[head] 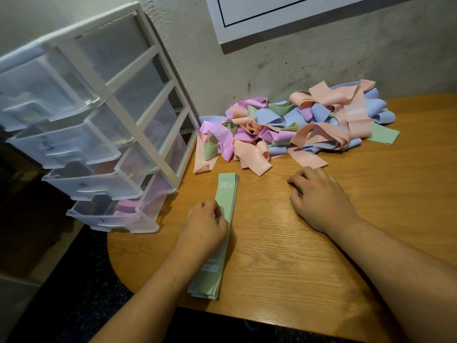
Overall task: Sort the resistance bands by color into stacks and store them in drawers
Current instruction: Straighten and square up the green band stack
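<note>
A flat stack of green resistance bands (226, 194), the top one marked 30 LB, lies lengthwise on the wooden table (321, 268). My left hand (204, 226) rests on the stack's middle, fingers curled over its left edge. My right hand (319, 199) lies palm down on the bare table to the right, fingers bent, holding nothing. Behind both hands sits a tangled pile of pink, peach, blue and green bands (296, 125) against the wall. A single green band (383, 136) lies flat at the pile's right edge.
A white-framed drawer unit with clear plastic drawers (99, 134) stands at the table's left end. Its drawers are pulled partly out; the lowest one (116, 214) holds pink bands. A framed white board (272, 18) hangs on the wall behind.
</note>
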